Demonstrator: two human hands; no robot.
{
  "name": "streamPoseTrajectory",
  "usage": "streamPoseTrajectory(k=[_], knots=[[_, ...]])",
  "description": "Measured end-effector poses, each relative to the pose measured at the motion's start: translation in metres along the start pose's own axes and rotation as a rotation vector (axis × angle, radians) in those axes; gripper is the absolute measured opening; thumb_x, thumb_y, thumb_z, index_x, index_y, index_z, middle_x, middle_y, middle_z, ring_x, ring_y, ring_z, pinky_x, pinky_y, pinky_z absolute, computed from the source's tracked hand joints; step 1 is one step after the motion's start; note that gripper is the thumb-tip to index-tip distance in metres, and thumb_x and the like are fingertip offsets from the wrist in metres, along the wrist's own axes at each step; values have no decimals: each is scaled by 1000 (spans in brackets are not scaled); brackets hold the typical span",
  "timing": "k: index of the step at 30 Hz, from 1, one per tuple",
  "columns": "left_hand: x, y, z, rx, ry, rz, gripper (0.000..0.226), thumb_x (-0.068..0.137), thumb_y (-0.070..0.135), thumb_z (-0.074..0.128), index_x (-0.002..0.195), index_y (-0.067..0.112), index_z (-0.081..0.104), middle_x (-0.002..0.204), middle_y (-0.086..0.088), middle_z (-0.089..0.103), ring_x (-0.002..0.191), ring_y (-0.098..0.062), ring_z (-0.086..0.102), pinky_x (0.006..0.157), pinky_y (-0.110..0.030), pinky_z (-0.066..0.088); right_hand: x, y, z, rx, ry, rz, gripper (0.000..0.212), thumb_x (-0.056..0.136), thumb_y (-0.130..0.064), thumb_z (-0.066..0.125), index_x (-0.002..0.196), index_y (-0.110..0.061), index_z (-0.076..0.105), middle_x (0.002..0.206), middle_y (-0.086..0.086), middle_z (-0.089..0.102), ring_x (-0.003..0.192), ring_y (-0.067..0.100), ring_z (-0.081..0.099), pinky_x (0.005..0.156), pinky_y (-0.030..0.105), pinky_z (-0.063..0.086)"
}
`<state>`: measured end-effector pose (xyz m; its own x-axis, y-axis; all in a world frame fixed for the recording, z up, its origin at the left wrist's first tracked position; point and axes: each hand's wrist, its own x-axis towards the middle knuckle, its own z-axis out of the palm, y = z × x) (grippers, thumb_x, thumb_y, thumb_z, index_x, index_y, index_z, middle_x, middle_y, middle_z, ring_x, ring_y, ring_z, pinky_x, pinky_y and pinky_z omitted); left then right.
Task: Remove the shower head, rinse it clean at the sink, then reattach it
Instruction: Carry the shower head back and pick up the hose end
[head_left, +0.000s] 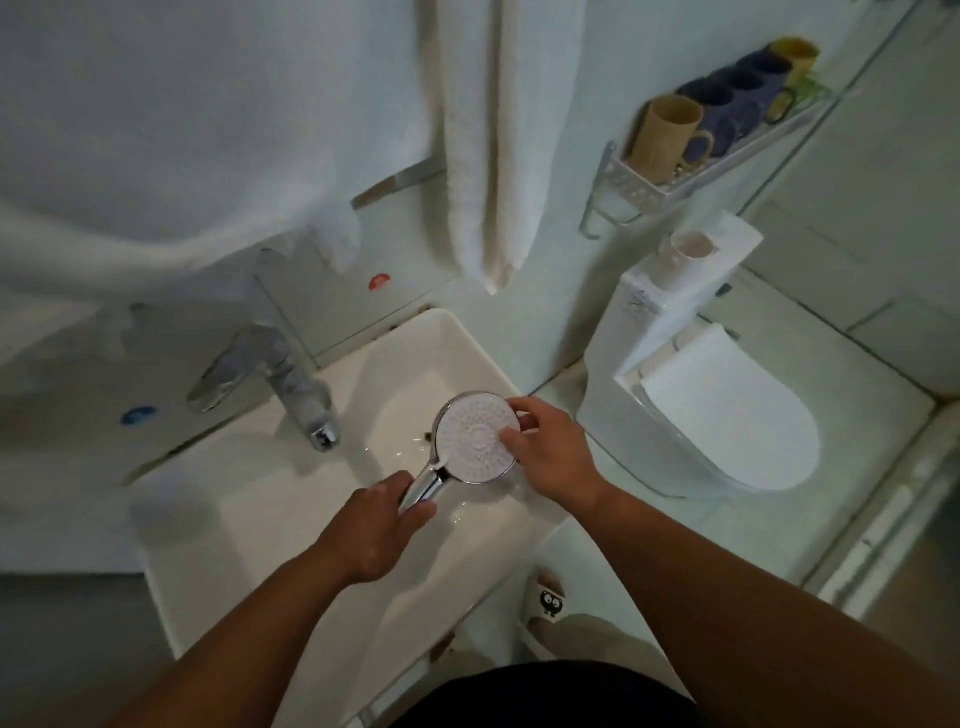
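Two hands engaged | left hand (382, 525) wraps shower head (475, 439) handle | right hand (553, 452) pinches rim, thumb on nozzles | rub nozzles, keep low over sink (249, 499)

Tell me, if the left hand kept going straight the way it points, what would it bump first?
Probably the round face of the shower head. The left hand grips the chrome handle and points along it towards that face. The right hand lies just beyond.

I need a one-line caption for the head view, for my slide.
Over the sink, the left hand grips the shower head by its handle; the right hand pinches its rim.
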<state>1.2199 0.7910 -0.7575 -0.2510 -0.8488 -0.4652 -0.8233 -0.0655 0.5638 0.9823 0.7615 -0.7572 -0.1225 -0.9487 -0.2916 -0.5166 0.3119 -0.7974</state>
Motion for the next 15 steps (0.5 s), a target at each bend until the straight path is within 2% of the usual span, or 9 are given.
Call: streamPoseTrajectory(k=[2, 3, 5, 7, 11, 15], knots=[[12, 35, 2, -166, -172, -80, 24, 99, 38, 57, 96, 14, 55, 68, -3, 58, 46, -16, 52, 42, -26, 41, 2, 20, -21, 102, 30, 136, 27, 90, -24, 72, 117, -24, 69, 108, 0, 75, 94, 18, 72, 89, 39, 60], [16, 53, 4, -244, -253, -109, 22, 99, 35, 57, 96, 13, 55, 66, -6, 56, 43, -15, 48, 38, -24, 39, 1, 31, -33, 169, 54, 190, 22, 90, -24, 72, 111, -26, 69, 107, 2, 75, 94, 20, 72, 86, 45, 62], [23, 87, 11, -331, -373, -113, 23, 100, 33, 57, 97, 10, 54, 65, -8, 54, 42, -17, 45, 39, -24, 36, -7, 46, -64, 315, 101, 278, 13, 92, -20, 71, 103, -26, 66, 105, 4, 73, 92, 19, 71, 78, 43, 64], [28, 121, 22, -364, -460, -95, 23, 101, 31, 56, 94, 9, 52, 62, -7, 52, 41, -16, 43, 38, -23, 35, -20, 66, -96, 418, 152, 324, 10, 95, -22, 69, 105, -22, 67, 105, 5, 73, 91, 21, 72, 74, 41, 65], [38, 202, 66, -311, -591, -43, 23, 101, 32, 55, 92, 12, 50, 59, -3, 51, 39, -15, 42, 37, -21, 32, -57, 124, -168, 543, 258, 381, 20, 97, -29, 66, 114, -18, 67, 105, 6, 74, 91, 25, 74, 70, 37, 64], [60, 293, 129, -221, -719, 0, 22, 102, 31, 53, 87, 16, 46, 55, 0, 50, 37, -15, 42, 39, -22, 32, -93, 187, -248, 625, 419, 443, 8, 98, -26, 65, 104, -21, 69, 98, 5, 76, 86, 23, 76, 66, 32, 62]])
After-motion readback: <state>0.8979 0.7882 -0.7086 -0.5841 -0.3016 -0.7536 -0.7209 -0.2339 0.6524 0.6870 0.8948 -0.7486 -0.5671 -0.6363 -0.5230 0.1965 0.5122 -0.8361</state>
